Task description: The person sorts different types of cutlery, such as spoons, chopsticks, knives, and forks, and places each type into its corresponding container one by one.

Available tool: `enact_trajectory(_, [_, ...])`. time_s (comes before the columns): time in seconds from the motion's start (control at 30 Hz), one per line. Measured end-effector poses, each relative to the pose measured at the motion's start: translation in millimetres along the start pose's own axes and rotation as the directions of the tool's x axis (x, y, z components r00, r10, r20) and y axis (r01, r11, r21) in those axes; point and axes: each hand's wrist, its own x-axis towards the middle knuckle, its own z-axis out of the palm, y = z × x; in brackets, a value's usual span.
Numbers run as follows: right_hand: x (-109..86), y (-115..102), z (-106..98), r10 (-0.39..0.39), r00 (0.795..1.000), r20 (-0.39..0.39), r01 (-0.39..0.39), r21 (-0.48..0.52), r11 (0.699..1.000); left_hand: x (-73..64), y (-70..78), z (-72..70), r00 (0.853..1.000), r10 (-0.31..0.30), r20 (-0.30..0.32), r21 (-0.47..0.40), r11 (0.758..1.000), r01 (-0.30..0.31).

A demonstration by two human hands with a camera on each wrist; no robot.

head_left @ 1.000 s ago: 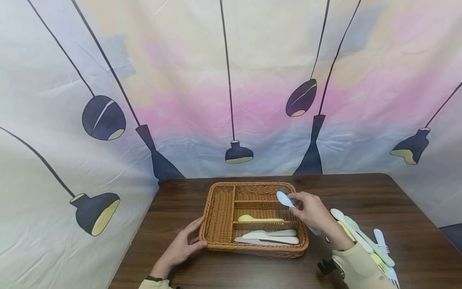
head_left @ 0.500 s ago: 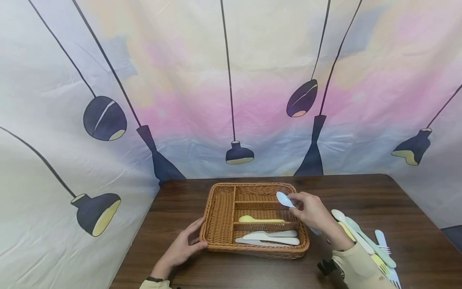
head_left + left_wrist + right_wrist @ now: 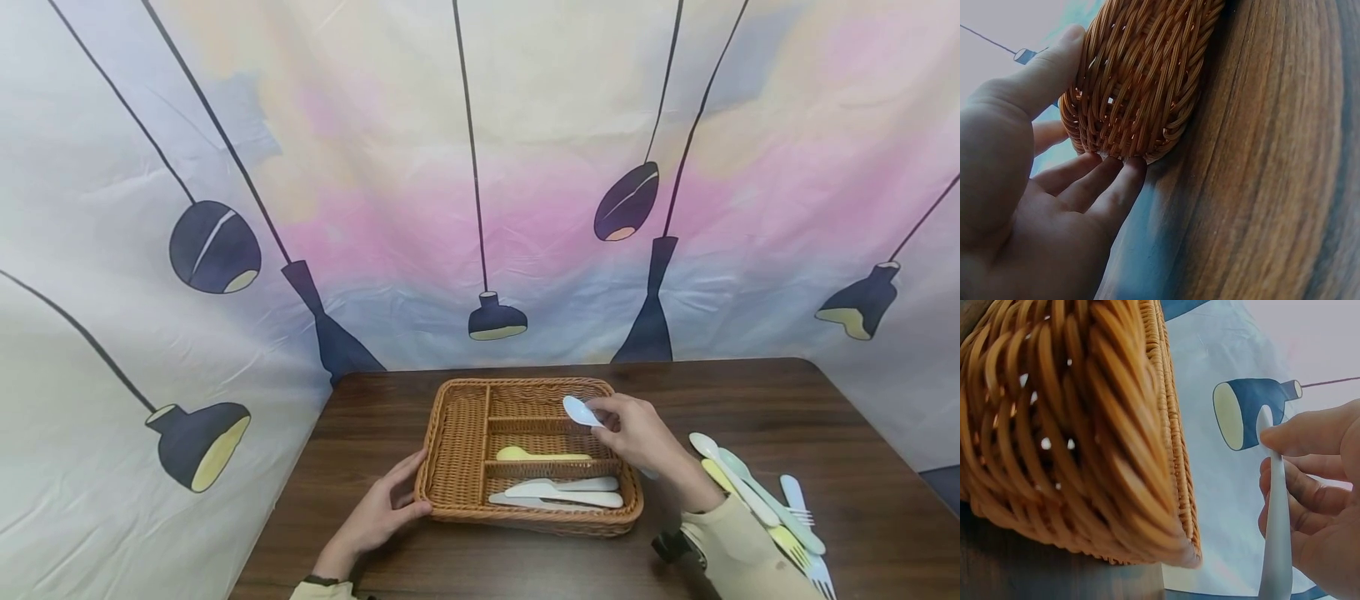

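My right hand (image 3: 639,435) pinches a pale blue-white spoon (image 3: 578,411) between thumb and fingers, over the right side of a brown wicker basket (image 3: 456,450). The spoon's bowl points left above the back compartments; its handle (image 3: 1277,531) runs back past the palm in the right wrist view. My left hand (image 3: 381,507) holds the basket's front left corner, thumb on one side and fingertips (image 3: 1129,172) against the weave. A yellow spoon (image 3: 542,456) lies in the middle compartment. Several white and grey knives (image 3: 566,496) lie in the front one.
Right of the basket, several spoons and forks lie in a loose pile, among them a green spoon (image 3: 768,498), a white spoon (image 3: 738,483) and a yellow fork (image 3: 790,546). A printed cloth (image 3: 555,208) hangs behind the dark wooden table (image 3: 360,417).
The right hand has shifted slightly left and up with the spoon, further over the basket. The left hand stays at the basket's corner.
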Motion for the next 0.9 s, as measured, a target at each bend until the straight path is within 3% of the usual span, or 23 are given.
enact_trajectory(0.9, [7.0, -9.4, 9.5, -0.034, 0.999, 0.028, 0.035, -0.014, 0.999, -1.0, 0.8, 0.5, 1.000, -0.015, -0.007, -0.001, 1.000, 0.015])
